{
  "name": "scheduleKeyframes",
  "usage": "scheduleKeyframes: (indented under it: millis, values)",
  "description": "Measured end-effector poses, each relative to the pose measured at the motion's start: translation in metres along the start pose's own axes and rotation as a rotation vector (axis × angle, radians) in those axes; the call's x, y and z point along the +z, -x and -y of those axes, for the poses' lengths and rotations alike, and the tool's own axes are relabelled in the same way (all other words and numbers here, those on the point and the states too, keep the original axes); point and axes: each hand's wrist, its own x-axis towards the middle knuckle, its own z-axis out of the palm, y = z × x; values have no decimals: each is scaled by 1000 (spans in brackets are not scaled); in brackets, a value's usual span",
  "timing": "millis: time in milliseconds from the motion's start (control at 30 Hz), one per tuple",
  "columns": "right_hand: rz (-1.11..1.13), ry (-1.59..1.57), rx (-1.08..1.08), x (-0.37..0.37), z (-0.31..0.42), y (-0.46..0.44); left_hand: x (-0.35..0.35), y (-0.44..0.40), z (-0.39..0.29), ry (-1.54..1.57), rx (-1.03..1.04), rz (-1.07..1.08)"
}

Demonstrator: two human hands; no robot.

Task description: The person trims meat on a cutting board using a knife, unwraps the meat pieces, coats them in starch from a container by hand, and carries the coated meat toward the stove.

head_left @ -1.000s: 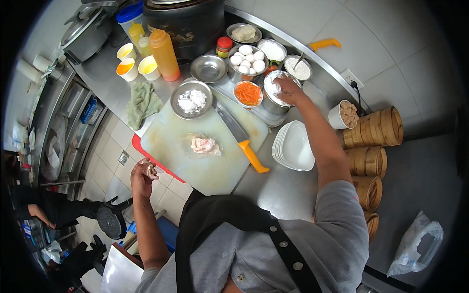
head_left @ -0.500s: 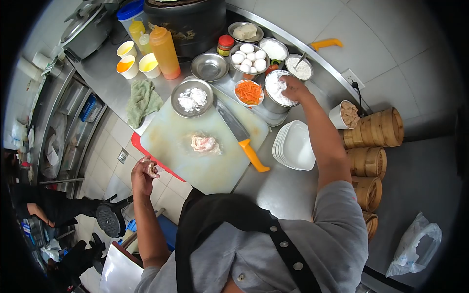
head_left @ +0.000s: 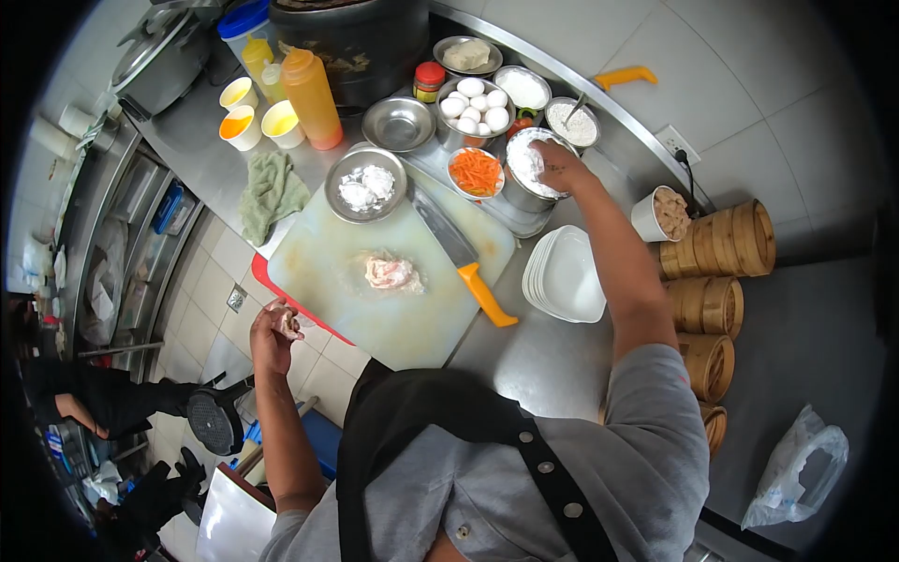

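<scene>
My left hand point(head_left: 271, 342) is closed on a small pinkish piece of raw meat point(head_left: 289, 325), just off the near-left edge of the white cutting board point(head_left: 318, 272). My right hand point(head_left: 559, 170) reaches into a metal bowl of white powder point(head_left: 525, 161); its fingertips are hidden there. A lump of raw meat dusted with white point(head_left: 390, 273) lies mid-board. Behind it, a metal plate point(head_left: 338, 204) holds several white-coated pieces point(head_left: 366, 188). A knife with a yellow handle point(head_left: 485, 294) lies along the right side of the board, its blade pointing away from me.
Around the powder stand a bowl of shredded carrot point(head_left: 476, 173), a bowl of eggs point(head_left: 477, 107) and an unfilled metal bowl point(head_left: 399, 125). White dishes point(head_left: 567, 276) are stacked right of the board, near bamboo steamers point(head_left: 719, 240). A green cloth point(head_left: 271, 195) and squeeze bottle point(head_left: 312, 98) are left.
My right hand has shifted slightly within the bowl of white powder. My left hand keeps hold of the raw meat in almost the same place.
</scene>
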Motion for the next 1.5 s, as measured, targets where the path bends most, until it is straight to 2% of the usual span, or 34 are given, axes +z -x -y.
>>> scheduleKeyframes:
  millis: [200,300,400,500,533,633,667,767,800,933,1033,1100,1133,1233,1367,1500]
  values:
    - [-121,-43,52,-16,-2,3,-2,1,-4,-11,13,-3]
    - [-25,-7,0,-39,21,14,-3,3,-3,-14,9,-12]
    - [19,27,-156,-18,5,9,-2,2,-1,-12,1,-1]
    - [-29,13,-63,-8,4,4,0,2,-2,-5,6,9]
    - [-18,-115,-94,-9,1,5,0,3,-2,-2,7,7]
    - [-61,164,-86,-23,15,5,-4,4,-3,-1,20,7]
    - [-166,157,-131,-27,24,12,-6,4,-3,-6,17,-3]
    - [-127,215,-299,-27,28,8,-9,4,0,-8,8,-14]
    - [-24,134,-222,-26,35,9,-9,4,1,-2,6,-11]
    - [-94,231,-275,2,29,4,-8,3,2,-9,22,21]
    - [-83,219,-248,-9,26,6,-3,5,-2,-18,22,10]
    - [-201,66,-343,-21,10,7,-5,3,-2,-30,27,8]
    - [-259,46,-296,-24,4,5,-6,3,-1,-36,28,7]
    - [-174,95,-210,-31,3,11,-5,2,-1,-28,21,12]
    - [-160,168,-217,-16,0,18,-2,2,-1,-2,24,19]
    - [-100,6,-101,-5,1,14,2,-2,-2,-18,19,19]
